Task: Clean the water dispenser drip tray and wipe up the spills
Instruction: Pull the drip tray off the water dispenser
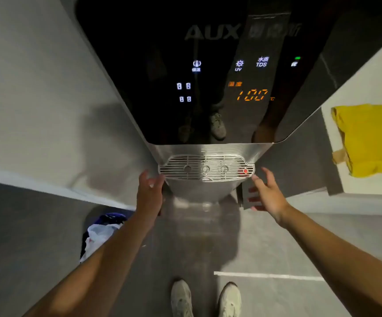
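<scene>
So, tray (206, 168): sat in dispenser (208, 106)
Left hand (150, 193): was spread, by left end
Right hand (269, 193): was spread, by right end

Probably an office or home corner: standing water dispenser (162, 53), white wall (36, 88), grey tiled floor (265, 236), lined bin (103, 229).

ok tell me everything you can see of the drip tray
The drip tray is a wide, pale silvery slotted grille with rounded ends, three round marks along its middle and a red dot near its right end. It sits in the recess of the dispenser below its black panel. The left hand and right hand flank its ends, fingers open; contact is unclear.
</scene>
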`<state>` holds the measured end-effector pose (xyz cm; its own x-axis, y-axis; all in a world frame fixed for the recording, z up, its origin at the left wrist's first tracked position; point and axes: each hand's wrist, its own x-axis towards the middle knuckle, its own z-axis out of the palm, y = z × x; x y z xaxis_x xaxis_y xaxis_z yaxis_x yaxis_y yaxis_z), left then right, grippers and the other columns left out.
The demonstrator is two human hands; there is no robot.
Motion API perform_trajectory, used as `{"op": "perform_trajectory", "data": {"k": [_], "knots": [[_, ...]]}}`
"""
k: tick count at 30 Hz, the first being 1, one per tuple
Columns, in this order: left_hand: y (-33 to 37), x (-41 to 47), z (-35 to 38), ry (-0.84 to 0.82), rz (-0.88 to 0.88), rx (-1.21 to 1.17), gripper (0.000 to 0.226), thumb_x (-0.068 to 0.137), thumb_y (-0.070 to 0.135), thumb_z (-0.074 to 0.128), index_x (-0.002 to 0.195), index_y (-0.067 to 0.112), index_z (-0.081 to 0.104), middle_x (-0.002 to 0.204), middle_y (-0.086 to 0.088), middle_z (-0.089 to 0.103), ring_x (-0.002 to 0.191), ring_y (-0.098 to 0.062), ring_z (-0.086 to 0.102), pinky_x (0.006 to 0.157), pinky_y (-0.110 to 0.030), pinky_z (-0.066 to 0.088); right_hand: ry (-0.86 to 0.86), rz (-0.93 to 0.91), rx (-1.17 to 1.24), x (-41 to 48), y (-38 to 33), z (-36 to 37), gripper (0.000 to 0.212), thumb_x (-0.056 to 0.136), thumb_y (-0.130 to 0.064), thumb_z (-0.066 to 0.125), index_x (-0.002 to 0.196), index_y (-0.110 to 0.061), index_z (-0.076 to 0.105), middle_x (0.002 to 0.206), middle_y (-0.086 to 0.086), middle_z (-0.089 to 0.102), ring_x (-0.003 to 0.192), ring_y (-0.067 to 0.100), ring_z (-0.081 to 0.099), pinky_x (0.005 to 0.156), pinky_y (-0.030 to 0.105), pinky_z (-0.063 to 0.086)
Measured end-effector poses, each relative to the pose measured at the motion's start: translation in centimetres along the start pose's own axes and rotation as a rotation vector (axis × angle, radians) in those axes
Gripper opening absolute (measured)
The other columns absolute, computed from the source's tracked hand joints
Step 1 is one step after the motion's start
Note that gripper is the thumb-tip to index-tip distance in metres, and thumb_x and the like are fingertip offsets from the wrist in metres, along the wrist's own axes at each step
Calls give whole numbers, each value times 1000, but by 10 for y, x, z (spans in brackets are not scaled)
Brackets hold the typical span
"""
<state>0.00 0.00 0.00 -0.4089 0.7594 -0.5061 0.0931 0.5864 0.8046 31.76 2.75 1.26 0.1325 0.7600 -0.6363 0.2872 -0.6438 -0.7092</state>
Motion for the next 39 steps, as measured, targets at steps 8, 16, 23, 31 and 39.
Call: {"op": "perform_trajectory", "data": {"k": [8,16,23,31,39], "knots": [[-6,22,31,14,123,31,28,107,27,45,129,20,61,117,-6,67,111,-32,63,97,-57,55,-56,86,100,42,-2,25,46,100,-66,33,138,-42,39,99,16,67,75,28,66,62,43,63],[-10,13,39,149,122,61,31,101,18,46,125,21,65,114,-6,70,109,-29,63,91,-42,50,42,57,170,31,8,39,31,105,-52,34,127,-34,48,109,18,70,82,28,68,55,33,58],[-29,-32,27,38,-64,-292,37,104,8,44,101,38,65,77,12,71,83,-20,62,74,-32,53,30,92,178,-20,29,35,30,107,-50,31,121,-29,47,106,12,68,82,26,68,64,39,63],[-7,-144,-27,-20,-120,-341,43,105,9,48,145,23,54,100,-1,75,99,-26,70,92,-46,58,58,100,225,-169,48,16,29,109,-49,30,127,-31,44,122,-1,64,100,27,70,76,49,64],[39,-268,-63,-194,-1,-274,37,105,12,55,141,19,58,126,-13,73,112,-32,72,96,-47,60,220,22,406,-333,60,-37,24,110,-44,33,116,-29,51,109,9,68,81,23,66,72,46,64]]}}
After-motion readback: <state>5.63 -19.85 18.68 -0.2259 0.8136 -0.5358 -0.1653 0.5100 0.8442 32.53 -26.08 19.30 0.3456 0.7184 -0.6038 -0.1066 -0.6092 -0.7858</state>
